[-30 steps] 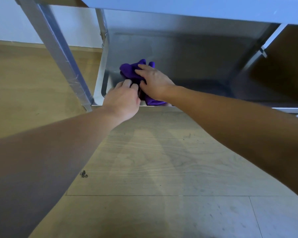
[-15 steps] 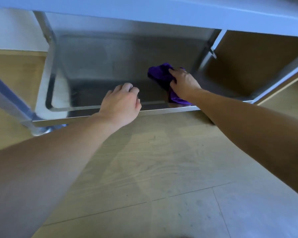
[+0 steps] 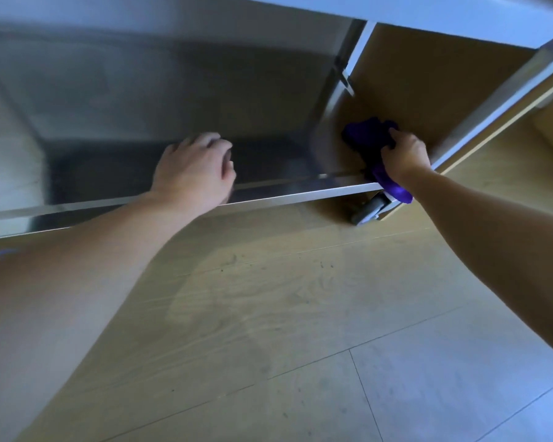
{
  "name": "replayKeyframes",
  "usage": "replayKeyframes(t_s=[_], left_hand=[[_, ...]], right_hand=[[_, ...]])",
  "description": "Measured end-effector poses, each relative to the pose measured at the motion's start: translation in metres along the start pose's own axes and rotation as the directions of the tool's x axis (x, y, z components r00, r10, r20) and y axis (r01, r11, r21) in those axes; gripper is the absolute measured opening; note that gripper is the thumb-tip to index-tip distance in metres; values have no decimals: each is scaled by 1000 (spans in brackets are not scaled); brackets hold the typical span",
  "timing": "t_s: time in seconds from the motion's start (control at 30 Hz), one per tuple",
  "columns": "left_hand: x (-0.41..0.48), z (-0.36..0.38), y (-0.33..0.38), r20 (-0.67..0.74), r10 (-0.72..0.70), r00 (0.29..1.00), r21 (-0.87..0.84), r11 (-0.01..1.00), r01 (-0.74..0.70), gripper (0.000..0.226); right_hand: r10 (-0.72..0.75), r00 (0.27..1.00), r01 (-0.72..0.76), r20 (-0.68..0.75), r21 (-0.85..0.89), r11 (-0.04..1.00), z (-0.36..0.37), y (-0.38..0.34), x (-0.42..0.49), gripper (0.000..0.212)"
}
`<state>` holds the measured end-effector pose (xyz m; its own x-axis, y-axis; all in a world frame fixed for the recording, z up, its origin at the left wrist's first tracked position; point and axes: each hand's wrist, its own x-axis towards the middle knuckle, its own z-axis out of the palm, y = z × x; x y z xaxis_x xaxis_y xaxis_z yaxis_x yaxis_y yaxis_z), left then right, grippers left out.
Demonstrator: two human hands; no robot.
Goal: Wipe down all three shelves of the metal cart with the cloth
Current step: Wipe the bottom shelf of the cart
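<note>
The right grip (image 3: 406, 154) is closed round the purple cloth (image 3: 369, 135), with the fingers curled over its bunched top. The cloth is pressed down at the right front corner of the bottom shelf (image 3: 284, 194) of the metal cart. One end of the cloth is draped over the shelf's front rim beneath the wrist, just above a grey caster wheel (image 3: 369, 210).

The left grip (image 3: 193, 173) is laid over the front rim of the same shelf, well apart from the cloth. Its fingers are loosely bent toward the shelf surface and nothing is held in it. Its outline is blurred, so contact of the fingertips with the metal cannot be told.

The shelf surface is seen as dark, reflective steel, blurred on the left. The underside edge of a higher shelf (image 3: 428, 14) is seen across the top. A slanted metal post (image 3: 498, 100) is seen at the right. Pale wood-patterned floor (image 3: 268, 314) is seen below both forearms.
</note>
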<state>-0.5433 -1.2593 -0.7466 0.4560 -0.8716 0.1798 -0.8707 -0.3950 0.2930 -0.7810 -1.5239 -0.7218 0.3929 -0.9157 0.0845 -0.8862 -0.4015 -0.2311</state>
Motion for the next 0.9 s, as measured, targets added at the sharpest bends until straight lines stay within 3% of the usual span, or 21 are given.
replayKeyframes(t_s=[0.27, 0.63, 0.77, 0.9], left_hand=[[6, -12, -56, -90, -145, 985, -17, 989, 144, 30], [0, 0, -61, -175, -149, 973, -11, 989, 149, 35], [-1, 0, -60, -183, -145, 972, -4, 989, 147, 35], [-1, 0, -61, -185, -142, 972, 0, 990, 144, 35]], right_hand=[[56, 994, -46, -89, 105, 993, 24, -17, 34, 45], [158, 984, -150, -77, 104, 983, 56, -87, 78, 50], [48, 999, -44, -20, 172, 984, 69, -146, 80, 49], [-250, 968, 240, 25, 205, 949, 85, -219, 60, 47]])
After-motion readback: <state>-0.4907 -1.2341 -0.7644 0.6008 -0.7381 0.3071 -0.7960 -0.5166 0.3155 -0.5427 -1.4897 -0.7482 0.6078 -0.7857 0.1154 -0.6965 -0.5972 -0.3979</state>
